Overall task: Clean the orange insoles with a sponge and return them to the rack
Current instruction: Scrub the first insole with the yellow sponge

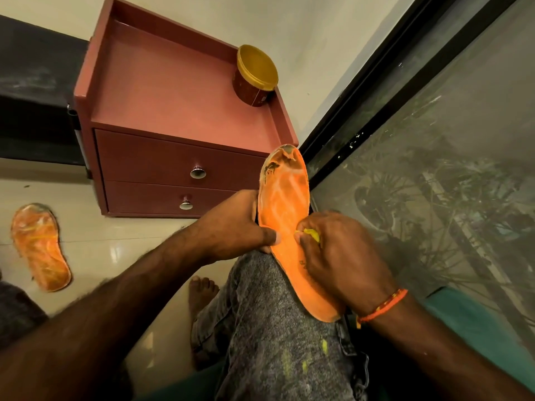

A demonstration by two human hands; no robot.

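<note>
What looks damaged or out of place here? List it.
The held insole has a torn, peeling, dark-stained toe end. A second insole lies loose on the floor tiles. Yellow smears mark the grey jeans. The right hand pinches a yellow sponge.

A gold-lidded tub [254,75] stood at the far right corner of the red two-drawer cabinet's [173,91] top, beside the window [434,169].

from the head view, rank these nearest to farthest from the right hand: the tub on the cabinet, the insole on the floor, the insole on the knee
1. insole on the knee, touching the right hand, which rubs it with a yellow sponge.
2. tub, up on the cabinet, at its back right corner.
3. insole on the floor, far left.
</note>
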